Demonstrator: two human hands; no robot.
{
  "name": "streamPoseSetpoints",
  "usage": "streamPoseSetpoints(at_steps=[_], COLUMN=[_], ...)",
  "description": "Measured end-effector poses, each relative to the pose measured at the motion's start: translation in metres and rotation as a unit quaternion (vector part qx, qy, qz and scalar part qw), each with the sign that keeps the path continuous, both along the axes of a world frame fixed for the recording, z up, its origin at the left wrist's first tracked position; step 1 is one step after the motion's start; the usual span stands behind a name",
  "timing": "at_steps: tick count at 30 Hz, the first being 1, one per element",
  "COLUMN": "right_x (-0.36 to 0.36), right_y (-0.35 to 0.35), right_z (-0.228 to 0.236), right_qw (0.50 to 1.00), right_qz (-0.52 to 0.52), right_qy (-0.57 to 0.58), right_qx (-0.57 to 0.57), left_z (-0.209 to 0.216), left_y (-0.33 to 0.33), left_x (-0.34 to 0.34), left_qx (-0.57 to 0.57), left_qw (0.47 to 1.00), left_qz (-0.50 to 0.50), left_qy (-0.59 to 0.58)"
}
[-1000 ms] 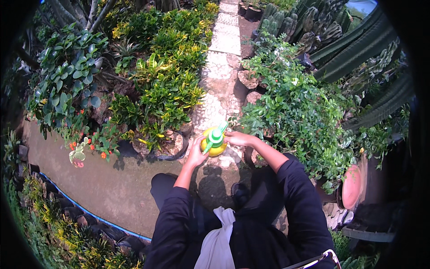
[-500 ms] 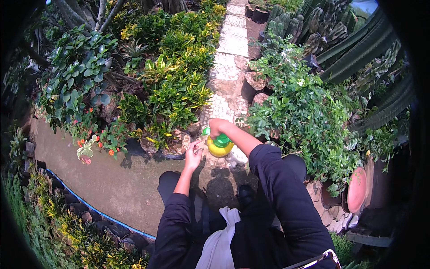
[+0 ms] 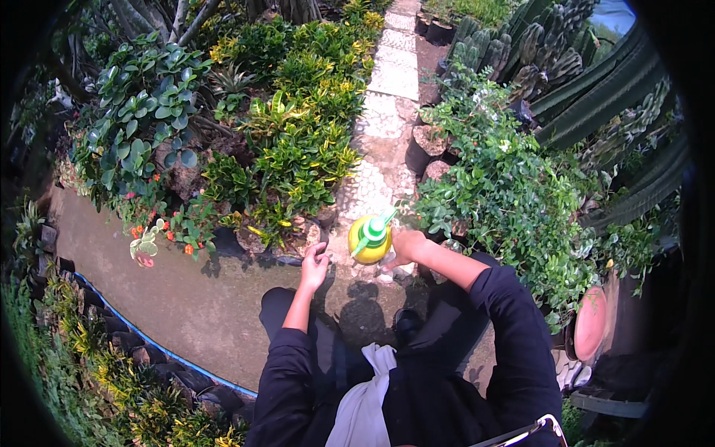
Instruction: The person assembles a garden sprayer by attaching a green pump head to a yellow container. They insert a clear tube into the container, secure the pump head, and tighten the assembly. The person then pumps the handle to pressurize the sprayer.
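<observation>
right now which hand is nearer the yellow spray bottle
Right. The right hand holds the yellow spray bottle from its right side; the left hand hangs open and apart, just left of it and lower.

No packages, labels, signs, screens.

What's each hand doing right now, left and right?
Left hand: empty, fingers loosely curled, apart from the bottle.
Right hand: closed on the yellow spray bottle.
</observation>
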State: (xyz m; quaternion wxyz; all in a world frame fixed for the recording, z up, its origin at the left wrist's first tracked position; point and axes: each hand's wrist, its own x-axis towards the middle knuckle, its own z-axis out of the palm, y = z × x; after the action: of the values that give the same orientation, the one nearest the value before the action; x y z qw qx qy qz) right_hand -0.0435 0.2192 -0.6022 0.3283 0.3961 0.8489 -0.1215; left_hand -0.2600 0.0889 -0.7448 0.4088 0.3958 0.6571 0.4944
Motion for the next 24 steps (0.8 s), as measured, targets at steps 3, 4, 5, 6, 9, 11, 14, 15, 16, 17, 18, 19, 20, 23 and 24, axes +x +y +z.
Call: streamPoseSetpoints(at_steps=[3,4,5,6,9,11,14,15,16,17,18,19,20,23,24], right_x=[0.006,-0.001,-0.007,-0.013,-0.02,-0.042,-0.072,-0.08,-0.087,-0.093,-0.099,-0.103,-0.108,-0.122,-0.125], right_y=[0.03,0.036,0.041,0.048,0.079,0.076,0.065,0.06,0.056,0.052,0.044,0.038,0.035,0.038,0.041], right_z=[-0.006,-0.014,-0.024,-0.034,-0.067,-0.039,0.015,0.033,0.047,0.06,0.08,0.099,0.121,0.171,0.186], right_qw=[0.804,0.776,0.746,0.714,0.786,0.863,0.946,0.958,0.969,0.978,0.988,0.992,0.995,0.998,0.998], right_qz=[-0.406,-0.428,-0.455,-0.48,-0.429,-0.377,-0.259,-0.225,-0.194,-0.161,-0.096,-0.066,-0.035,0.04,0.051], right_qy=[0.358,0.391,0.42,0.447,0.409,0.317,0.181,0.167,0.151,0.133,0.124,0.108,0.094,0.042,0.035], right_qx=[-0.247,-0.248,-0.247,-0.245,-0.177,-0.113,-0.077,-0.053,-0.028,-0.006,0.009,0.011,0.015,0.0,-0.011], left_z=[-0.009,-0.014,-0.014,-0.014,-0.004,0.001,0.005,0.005,0.004,0.005,0.004,0.005,0.005,0.01,0.015], left_y=[0.003,0.002,0.002,0.0,0.011,0.0,-0.005,-0.003,0.0,0.001,0.0,0.001,0.001,0.003,0.004], left_x=[0.008,0.007,0.01,0.014,0.019,0.014,0.01,0.011,0.013,0.014,0.014,0.015,0.015,0.012,0.011], left_qx=[0.019,0.019,0.017,0.02,0.034,-0.006,-0.025,-0.02,-0.015,-0.006,0.0,0.007,0.009,0.006,-0.001], left_qw=[1.0,0.999,0.999,0.999,0.998,0.998,0.998,0.998,0.999,0.999,0.999,0.998,0.998,0.998,0.998], left_qz=[-0.008,-0.011,-0.018,-0.011,-0.032,-0.023,-0.023,-0.025,-0.029,-0.03,-0.027,-0.025,-0.028,-0.034,-0.035], left_qy=[-0.021,-0.029,-0.04,-0.033,-0.042,-0.054,-0.053,-0.045,-0.039,-0.042,-0.045,-0.049,-0.05,-0.047,-0.044])
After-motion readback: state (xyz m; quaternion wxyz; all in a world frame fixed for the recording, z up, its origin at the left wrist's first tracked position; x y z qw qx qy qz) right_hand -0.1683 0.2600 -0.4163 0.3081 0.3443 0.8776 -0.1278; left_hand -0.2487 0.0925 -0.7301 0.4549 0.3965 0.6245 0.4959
